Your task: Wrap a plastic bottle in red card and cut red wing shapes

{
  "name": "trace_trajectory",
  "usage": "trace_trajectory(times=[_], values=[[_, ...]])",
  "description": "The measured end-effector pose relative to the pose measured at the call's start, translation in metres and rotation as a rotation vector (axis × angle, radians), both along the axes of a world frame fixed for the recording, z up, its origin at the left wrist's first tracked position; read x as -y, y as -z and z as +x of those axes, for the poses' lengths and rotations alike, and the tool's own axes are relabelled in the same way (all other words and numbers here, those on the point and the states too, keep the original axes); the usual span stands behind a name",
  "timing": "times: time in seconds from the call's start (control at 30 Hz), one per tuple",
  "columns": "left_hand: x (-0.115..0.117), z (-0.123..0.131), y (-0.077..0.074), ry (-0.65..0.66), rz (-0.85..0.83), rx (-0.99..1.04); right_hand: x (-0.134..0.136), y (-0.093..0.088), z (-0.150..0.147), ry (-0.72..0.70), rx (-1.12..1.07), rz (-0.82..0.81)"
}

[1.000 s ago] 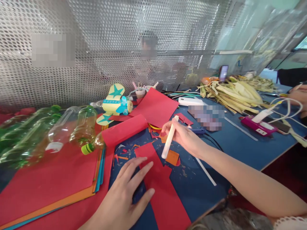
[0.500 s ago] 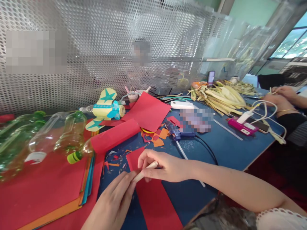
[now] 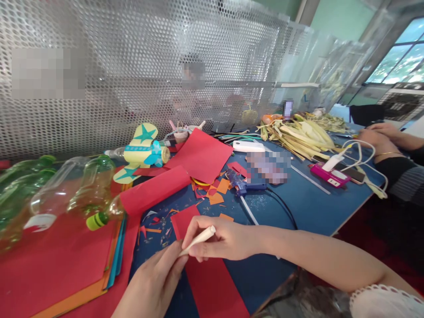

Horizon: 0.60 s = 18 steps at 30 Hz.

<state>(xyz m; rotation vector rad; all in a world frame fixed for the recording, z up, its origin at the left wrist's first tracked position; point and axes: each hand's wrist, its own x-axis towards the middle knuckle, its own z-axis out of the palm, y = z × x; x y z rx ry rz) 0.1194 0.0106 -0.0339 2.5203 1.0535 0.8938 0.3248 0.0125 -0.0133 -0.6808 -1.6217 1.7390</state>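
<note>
Between both hands is a slim, cream-coloured, pen-like stick; I cannot tell its exact kind. My right hand pinches it with thumb and fingers, its rounded end sticking up past them. The fingers of my left hand close around its lower end, which they hide. Below the hands, a strip of red paper lies on the blue table. A blue glue gun, with a white glue stick in it, lies beyond my right hand.
To the left are several green and clear bottles on stacked coloured paper. A bottle wrapped in red paper and a star-decorated bottle lie ahead. Dried husks, a pink power strip and another person's hands are at right.
My right hand has tilted and shifted slightly down and left, with more of the stick showing above its fingers. The left hand keeps hold of the lower end. The view has shifted slightly.
</note>
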Motion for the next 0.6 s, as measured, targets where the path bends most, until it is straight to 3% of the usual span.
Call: trace_trajectory(times=[0.23,0.4,0.53,0.6], values=[[0.003,-0.001,-0.005,-0.003,-0.163,0.002,0.000,-0.001,0.001,-0.002,-0.004,0.020],[0.000,0.001,-0.009,0.029,-0.070,-0.022,0.001,-0.002,0.000,0.034,0.040,0.108],[-0.003,-0.005,-0.007,-0.072,0.142,-0.079,-0.009,-0.002,0.009,0.353,-0.045,0.177],[-0.001,-0.010,-0.007,-0.045,0.211,-0.140,-0.018,-0.002,0.017,0.549,-0.182,0.131]])
